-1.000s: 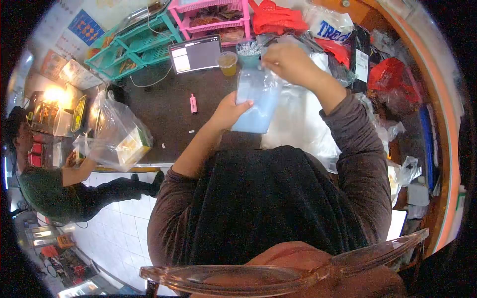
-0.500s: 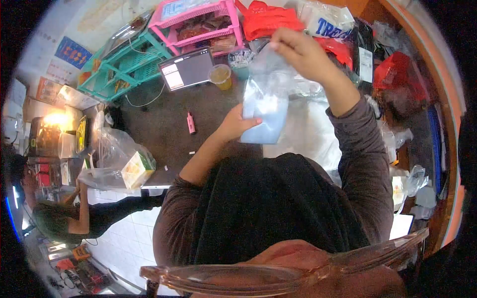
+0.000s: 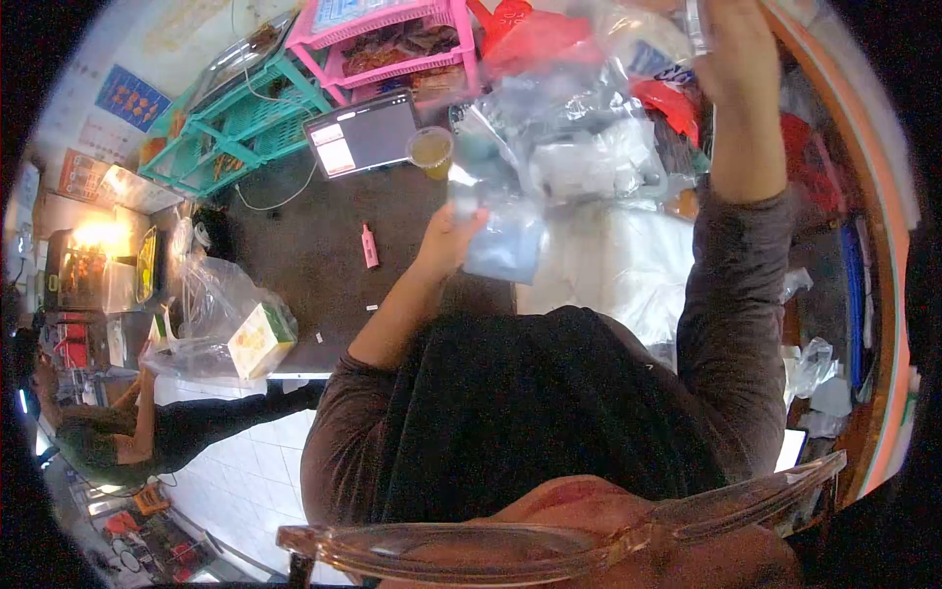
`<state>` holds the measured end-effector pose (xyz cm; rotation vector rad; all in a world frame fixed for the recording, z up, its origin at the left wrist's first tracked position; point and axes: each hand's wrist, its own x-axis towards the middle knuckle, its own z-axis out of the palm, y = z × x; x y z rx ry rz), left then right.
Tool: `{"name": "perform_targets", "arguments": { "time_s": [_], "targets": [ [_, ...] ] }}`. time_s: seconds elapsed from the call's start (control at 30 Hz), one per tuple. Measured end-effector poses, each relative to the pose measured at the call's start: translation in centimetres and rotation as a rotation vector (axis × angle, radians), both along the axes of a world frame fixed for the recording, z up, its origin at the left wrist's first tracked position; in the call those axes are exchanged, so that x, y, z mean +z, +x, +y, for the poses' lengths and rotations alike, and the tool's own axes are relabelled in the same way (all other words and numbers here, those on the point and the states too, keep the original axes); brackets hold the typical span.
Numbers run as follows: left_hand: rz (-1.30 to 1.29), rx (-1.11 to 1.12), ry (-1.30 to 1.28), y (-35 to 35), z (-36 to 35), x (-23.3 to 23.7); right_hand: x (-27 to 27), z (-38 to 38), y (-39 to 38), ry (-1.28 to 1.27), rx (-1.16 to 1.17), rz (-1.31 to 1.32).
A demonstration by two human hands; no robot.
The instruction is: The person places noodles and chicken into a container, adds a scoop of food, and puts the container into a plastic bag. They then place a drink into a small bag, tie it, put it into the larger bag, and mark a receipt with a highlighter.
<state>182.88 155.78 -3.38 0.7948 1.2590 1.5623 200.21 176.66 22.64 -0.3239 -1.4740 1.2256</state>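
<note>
At the middle of the counter my left hand (image 3: 449, 236) is closed on the lower left edge of a clear plastic bag (image 3: 502, 240) with something flat and pale blue in its lower part, thumb on the front. The bag's upper part is loose and shiny, overlapping more clear plastic packaging (image 3: 594, 162) behind it. My right hand (image 3: 738, 54) is raised at the upper right, smeared by motion. A shiny, narrow strip (image 3: 697, 27) shows right beside its fingers; I cannot tell whether it is held.
A tablet (image 3: 365, 135), a drink cup (image 3: 432, 152) and a pink bottle (image 3: 369, 245) stand or lie on the dark counter. Pink (image 3: 392, 20) and teal baskets (image 3: 235, 133) line the back. A bagged box (image 3: 261, 342) sits left, near another person (image 3: 108, 437).
My right hand has let go of the bag's top and swung up to the right. My left hand, still gripping the bag, has shifted slightly left.
</note>
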Motion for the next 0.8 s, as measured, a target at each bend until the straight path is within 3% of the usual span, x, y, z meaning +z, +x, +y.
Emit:
{"name": "perform_targets", "arguments": {
  "time_s": [0.03, 0.07, 0.13, 0.17, 0.23, 0.3, 0.33, 0.37, 0.47, 0.5, 0.63, 0.7, 0.73, 0.77, 0.8],
  "targets": [
    [0.002, 0.052, 0.0, 0.0, -0.3, 0.8, 0.3, 0.8, 1.1, 0.046, 0.027, 0.074],
    [0.006, 0.106, 0.003, -0.3, -0.3, 1.3, 0.1, 2.4, 2.9, 0.655, -0.495, -0.265],
    [0.005, 0.144, 0.096, -1.8, 0.1, 1.4, -0.4, 5.2, 5.9, 1.038, -0.886, -0.512],
    [0.006, 0.162, 0.141, -2.2, 0.5, 2.5, -0.6, 5.6, 6.7, 0.824, -0.739, -0.418],
    [0.067, 0.336, 0.072, -3.5, 1.8, 4.9, -1.5, 5.7, 7.7, 0.716, -0.707, -0.406],
    [0.09, 0.417, 0.13, -6.7, 3.8, 7.3, -2.6, 3.8, 8.9, 0.916, -0.95, -0.564],
    [0.249, 0.4, 0.094, -9.1, 4.9, 9.7, -3.8, 4.7, 10.0, 0.971, -0.966, -0.569],
    [0.409, 0.385, 0.058, -11.5, 6.6, 12.1, -5.5, 5.4, 10.8, 0.746, -0.845, -0.423],
    [0.142, 0.565, 0.333, -16.6, 13.7, 18.3, -9.3, 4.9, 12.3, -0.028, -0.341, 0.137],
    [0.045, 0.598, 0.395, -17.3, 15.5, 20.7, -9.7, 3.9, 12.8, -0.104, -0.23, 0.186],
    [0.301, 1.078, 0.467, -20.3, 21.3, 23.5, -14.3, 1.9, 14.4, -0.285, -0.061, 0.14],
    [0.586, 0.955, 0.615, -16.5, 20.9, 22.7, -13.6, -0.3, 12.2, -0.38, -0.123, 0.21],
    [0.789, 0.693, 0.746, -11.5, 17.7, 21.7, -13.0, -1.3, 11.8, -0.377, -0.096, 0.119],
    [0.811, 0.485, 0.45, -5.6, 13.9, 21.2, -12.6, -2.0, 11.5, -0.135, -0.258, -0.111],
    [1.142, 0.115, 0.623, -2.9, 11.0, 19.4, -11.9, -3.3, 11.1, -0.207, -0.118, 0.001]
  ]
}}
